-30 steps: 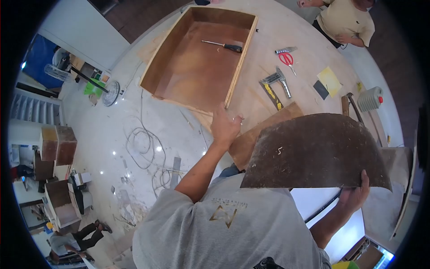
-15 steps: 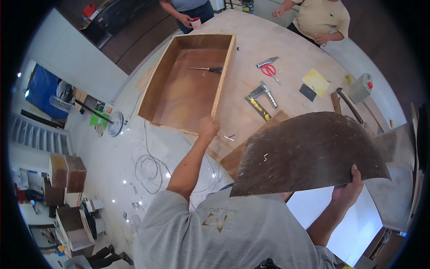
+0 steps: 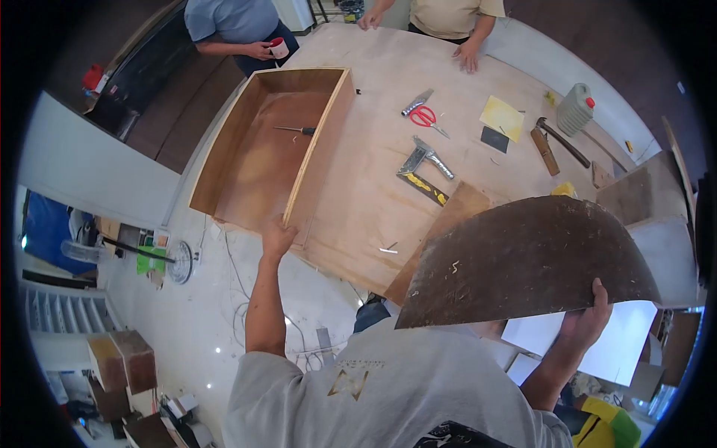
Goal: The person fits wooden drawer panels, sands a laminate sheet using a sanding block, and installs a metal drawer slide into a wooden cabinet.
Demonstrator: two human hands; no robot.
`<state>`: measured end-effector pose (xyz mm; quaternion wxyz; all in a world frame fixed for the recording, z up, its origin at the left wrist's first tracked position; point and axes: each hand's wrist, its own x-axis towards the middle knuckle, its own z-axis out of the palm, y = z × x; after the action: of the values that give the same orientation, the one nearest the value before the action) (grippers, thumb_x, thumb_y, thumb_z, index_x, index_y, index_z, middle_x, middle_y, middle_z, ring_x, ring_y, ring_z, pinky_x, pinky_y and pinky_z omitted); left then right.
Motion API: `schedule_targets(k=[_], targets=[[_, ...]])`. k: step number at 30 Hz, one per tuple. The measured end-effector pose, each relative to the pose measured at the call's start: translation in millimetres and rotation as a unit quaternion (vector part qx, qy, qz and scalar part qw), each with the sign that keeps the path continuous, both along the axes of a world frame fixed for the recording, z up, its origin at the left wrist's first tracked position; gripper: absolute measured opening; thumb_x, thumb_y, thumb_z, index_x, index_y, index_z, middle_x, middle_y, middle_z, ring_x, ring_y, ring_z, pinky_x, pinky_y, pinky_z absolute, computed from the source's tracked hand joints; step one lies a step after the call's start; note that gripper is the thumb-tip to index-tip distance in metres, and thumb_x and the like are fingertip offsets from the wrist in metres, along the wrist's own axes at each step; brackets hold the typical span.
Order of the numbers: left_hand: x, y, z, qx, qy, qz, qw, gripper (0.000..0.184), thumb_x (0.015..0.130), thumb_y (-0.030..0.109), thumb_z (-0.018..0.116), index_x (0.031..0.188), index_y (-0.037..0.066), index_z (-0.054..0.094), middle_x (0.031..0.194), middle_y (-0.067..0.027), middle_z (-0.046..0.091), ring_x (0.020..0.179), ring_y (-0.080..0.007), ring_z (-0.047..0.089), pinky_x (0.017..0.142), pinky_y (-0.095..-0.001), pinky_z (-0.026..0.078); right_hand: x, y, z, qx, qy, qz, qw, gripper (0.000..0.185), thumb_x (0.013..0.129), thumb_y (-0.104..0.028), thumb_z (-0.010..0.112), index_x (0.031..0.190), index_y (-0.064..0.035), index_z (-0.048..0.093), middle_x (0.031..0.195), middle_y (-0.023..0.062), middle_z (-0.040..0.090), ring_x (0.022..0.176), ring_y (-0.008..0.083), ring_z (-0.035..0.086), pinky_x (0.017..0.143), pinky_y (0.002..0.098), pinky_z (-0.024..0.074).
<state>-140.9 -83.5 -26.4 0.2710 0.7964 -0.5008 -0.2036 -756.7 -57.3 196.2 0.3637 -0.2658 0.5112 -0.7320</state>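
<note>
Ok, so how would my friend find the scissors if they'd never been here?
Look on the big pale table for the open wooden box. Right of it in the picture, close beside a slim silver tool, lie the scissors. Unlike the tools around them, they have red loop handles.

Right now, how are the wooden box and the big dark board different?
The wooden box has raised walls; the dark board is a thin sheet with a big rounded edge.
The wooden box sits on the table, but the dark board is held up by the right hand.
The wooden box is lighter brown than the dark board.
Both have a hand on them: the left hand holds the box.
</note>
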Motion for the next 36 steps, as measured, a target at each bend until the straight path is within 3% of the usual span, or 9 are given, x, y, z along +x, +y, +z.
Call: schedule_targets(k=[11, 17, 20, 23, 30, 31, 32, 34, 36], targets=[[108, -2, -11, -0.027, -0.086, 0.028, 0.996, 0.033, 0.07, 0.019, 0.076, 0.098, 0.001, 0.073, 0.089, -0.0249, 0.071, 0.088, -0.0389, 0.07, 0.079, -0.046, 0.054, 82, 27, 13, -0.01, 0.012, -0.013, 1.0, 0.036, 0.094, -0.003, 0.057, 0.127, 0.01, 0.051, 0.114, 0.0215, 0.064, 0.098, 0.03, 0.069, 0.082, 0.0368, 0.0618], [74, 2, 13, 0.137, -0.172, 0.097, 0.971, 0.048, 0.075, 0.018, 0.072, 0.119, -0.001, 0.065, 0.105, -0.0251, 0.069, 0.099, -0.0423, 0.066, 0.087, -0.0494, 0.052, 63, 31, 10, -0.027, 0.002, -0.013, 1.0, 0.042, 0.093, -0.004, 0.058, 0.131, 0.0104, 0.048, 0.12, 0.0223, 0.061, 0.105, 0.0302, 0.067, 0.086, 0.0389, 0.0603], [22, 25, 44, -0.045, -0.32, 0.095, 0.942, 0.055, 0.081, 0.02, 0.068, 0.13, -0.001, 0.055, 0.12, -0.0258, 0.063, 0.113, -0.0432, 0.059, 0.095, -0.05, 0.049, 45, 48, 2, -0.032, -0.002, -0.015, 0.999, 0.046, 0.092, -0.005, 0.06, 0.133, 0.0099, 0.047, 0.121, 0.0217, 0.061, 0.107, 0.0301, 0.066, 0.088, 0.04, 0.0589], [-35, 49, 8, -0.125, -0.237, 0.122, 0.956, 0.056, 0.083, 0.022, 0.066, 0.133, 0.0, 0.053, 0.127, -0.0262, 0.059, 0.121, -0.0424, 0.054, 0.101, -0.0494, 0.045, 35, 70, 1, -0.019, -0.003, -0.073, 0.997, 0.048, 0.09, -0.006, 0.063, 0.133, 0.0081, 0.048, 0.121, 0.0206, 0.061, 0.106, 0.0303, 0.066, 0.089, 0.0418, 0.0578], [-181, 75, -62, -0.078, -0.099, -0.139, 0.982, 0.044, 0.082, 0.023, 0.069, 0.119, -0.001, 0.063, 0.11, -0.0243, 0.067, 0.104, -0.0423, 0.063, 0.091, -0.0483, 0.051, -79, 176, 17, 0.015, -0.015, -0.201, 0.979, 0.035, 0.093, -0.013, 0.065, 0.12, 0.0083, 0.06, 0.112, 0.0185, 0.066, 0.103, 0.0275, 0.066, 0.089, 0.0379, 0.0566], [-204, 69, -57, -0.095, -0.084, -0.173, 0.977, 0.045, 0.082, 0.023, 0.07, 0.119, -0.001, 0.063, 0.109, -0.0241, 0.067, 0.102, -0.0425, 0.063, 0.091, -0.0481, 0.052, -86, 190, 18, 0.034, 0.094, -0.232, 0.968, 0.033, 0.095, -0.012, 0.062, 0.119, 0.0101, 0.061, 0.114, 0.0202, 0.066, 0.104, 0.0278, 0.066, 0.09, 0.0373, 0.0559], [-226, 64, -48, -0.09, -0.062, -0.207, 0.972, 0.051, 0.081, 0.024, 0.072, 0.123, -0.002, 0.06, 0.115, -0.0249, 0.064, 0.106, -0.0428, 0.061, 0.093, -0.0487, 0.05, -93, 204, 19, 0.058, 0.198, -0.272, 0.94, 0.031, 0.097, -0.012, 0.059, 0.117, 0.0119, 0.061, 0.116, 0.0219, 0.065, 0.105, 0.028, 0.065, 0.091, 0.0368, 0.0552], [-266, 57, -36, -0.06, -0.049, -0.242, 0.967, 0.061, 0.079, 0.026, 0.074, 0.129, -0.003, 0.054, 0.126, -0.0263, 0.058, 0.114, -0.0434, 0.057, 0.097, -0.05, 0.047, -102, 221, 41, -0.011, 0.028, -0.312, 0.949, 0.031, 0.102, -0.008, 0.05, 0.122, 0.013, 0.06, 0.123, 0.0255, 0.062, 0.112, 0.0293, 0.063, 0.096, 0.0367, 0.0546], [-299, 57, -34, -0.007, -0.068, -0.248, 0.966, 0.069, 0.078, 0.027, 0.076, 0.134, -0.003, 0.048, 0.136, -0.0276, 0.051, 0.121, -0.0438, 0.053, 0.102, -0.0511, 0.044, -106, 236, 42, -0.01, 0.048, -0.359, 0.932, 0.031, 0.102, -0.007, 0.05, 0.123, 0.0126, 0.06, 0.124, 0.0244, 0.062, 0.112, 0.0291, 0.063, 0.097, 0.0355, 0.0535]])
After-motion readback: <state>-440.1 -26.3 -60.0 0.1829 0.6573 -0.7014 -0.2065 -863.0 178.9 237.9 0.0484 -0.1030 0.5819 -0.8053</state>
